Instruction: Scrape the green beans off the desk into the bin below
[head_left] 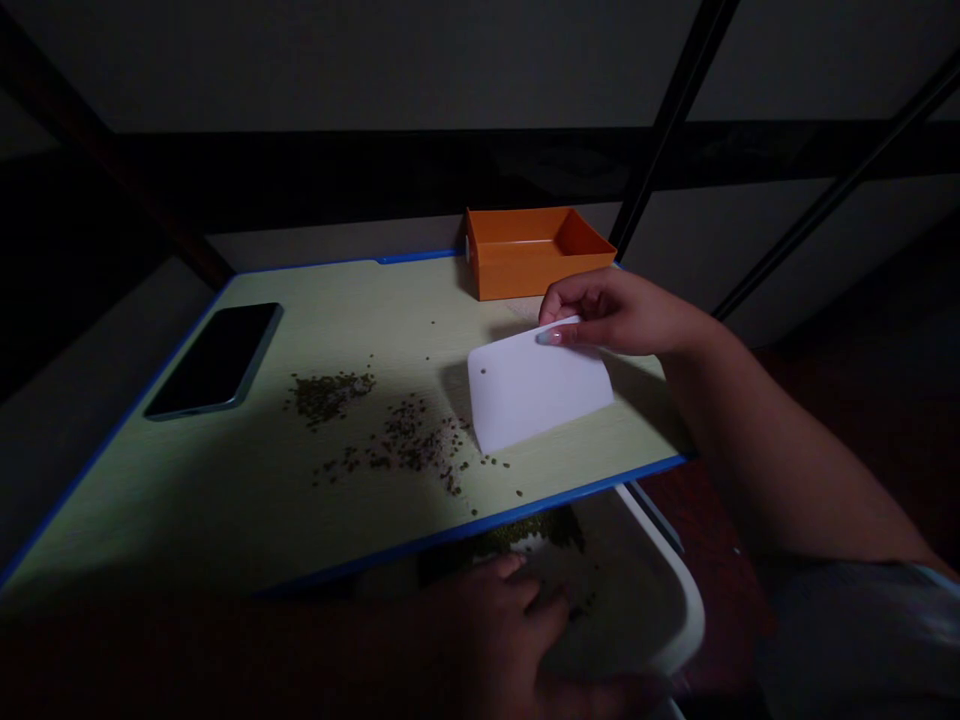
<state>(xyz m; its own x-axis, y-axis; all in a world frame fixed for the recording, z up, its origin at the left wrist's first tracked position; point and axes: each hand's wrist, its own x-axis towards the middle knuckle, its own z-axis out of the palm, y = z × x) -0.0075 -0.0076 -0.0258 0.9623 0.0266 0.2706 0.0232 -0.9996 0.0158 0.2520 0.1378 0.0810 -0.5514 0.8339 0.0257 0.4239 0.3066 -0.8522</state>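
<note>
My right hand (pixel 600 310) pinches the upper edge of a white plastic scraper (pixel 536 385) between thumb and fingers. A small hole shows near its left corner. Its lower edge meets the board at the right side of a scatter of small dark grains (pixel 412 440), mixed with finer pale bits. To the left lies a smaller pile of greenish-brown grains (pixel 330 395). In deep shadow below the board's near edge is my left hand (pixel 517 620), palm down with its fingers apart, over a white bin (pixel 686 610). Green grains (pixel 544 530) lie inside the bin.
The pale board (pixel 202 500) has a blue rim. A phone (pixel 217 360) with a dark screen lies at its left. An orange open box (pixel 536 260) stands at the back right. Behind the board rise light panels (pixel 390 65) with dark bands.
</note>
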